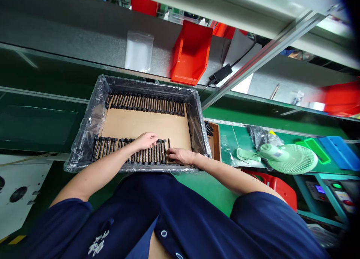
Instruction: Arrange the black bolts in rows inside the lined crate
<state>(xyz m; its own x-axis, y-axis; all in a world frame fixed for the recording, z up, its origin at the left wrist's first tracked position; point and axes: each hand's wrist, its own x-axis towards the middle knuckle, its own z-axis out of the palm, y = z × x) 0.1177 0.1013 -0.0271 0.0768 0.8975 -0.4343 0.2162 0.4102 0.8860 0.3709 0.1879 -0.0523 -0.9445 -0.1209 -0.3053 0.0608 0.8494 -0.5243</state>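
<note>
A grey tray (81,141) lined with clear plastic stands before me, with a cardboard sheet (146,122) in it. Dark, long bolt-like parts with round heads lie side by side in a far row (146,103) and a near row (152,154). My left hand (146,141) is closed above the upper ends of the near row; whatever its fingers may hold is hidden. At that row's right end, my right hand (181,156) is closed on a single dark bolt (169,142), whose thin end points away from me.
Behind the tray, a shelf carries a red bin (192,53), a plastic bag (139,51) and a black power adapter (221,74). To the right are a cardboard box (216,141) with dark parts, a green fan (292,158) and a blue bin (341,152). A slanting metal post (264,60) rises nearby.
</note>
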